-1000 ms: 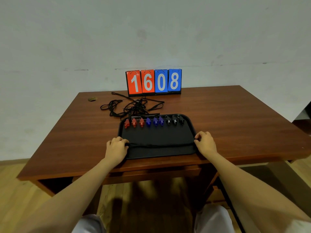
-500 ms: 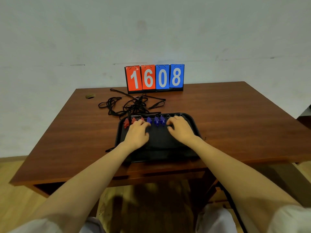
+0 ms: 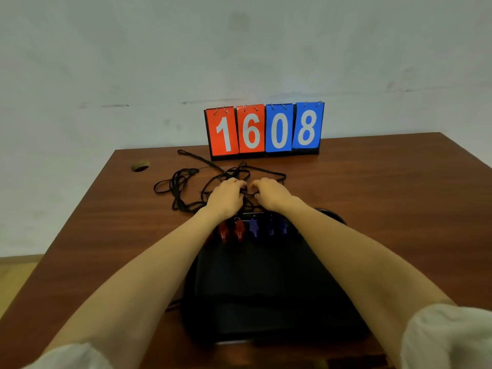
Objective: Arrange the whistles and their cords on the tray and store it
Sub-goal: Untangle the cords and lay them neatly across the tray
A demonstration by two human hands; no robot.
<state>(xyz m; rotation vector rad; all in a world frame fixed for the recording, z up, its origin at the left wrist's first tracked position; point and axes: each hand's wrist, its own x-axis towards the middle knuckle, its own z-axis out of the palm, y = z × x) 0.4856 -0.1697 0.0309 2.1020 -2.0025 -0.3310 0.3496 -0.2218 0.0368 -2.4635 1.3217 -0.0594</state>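
Observation:
A black tray (image 3: 261,302) lies on the wooden table in front of me. Along its far edge sit red whistles (image 3: 231,231) and blue whistles (image 3: 262,229); my forearms hide the rest of the row. Beyond the tray lies a tangle of black cords (image 3: 183,187). My left hand (image 3: 225,197) and my right hand (image 3: 270,194) rest side by side on the tangle, fingers curled down into the cords where they bunch between the hands.
A flip scoreboard (image 3: 265,129) reading 1608 stands at the table's back edge against the wall. A small brownish round object (image 3: 140,165) lies near the back left corner. The table (image 3: 386,198) reaches the right frame edge.
Both hands left the tray's near edge, passed over the row of whistles and now grip the cord tangle behind the tray. The view has moved closer and lower.

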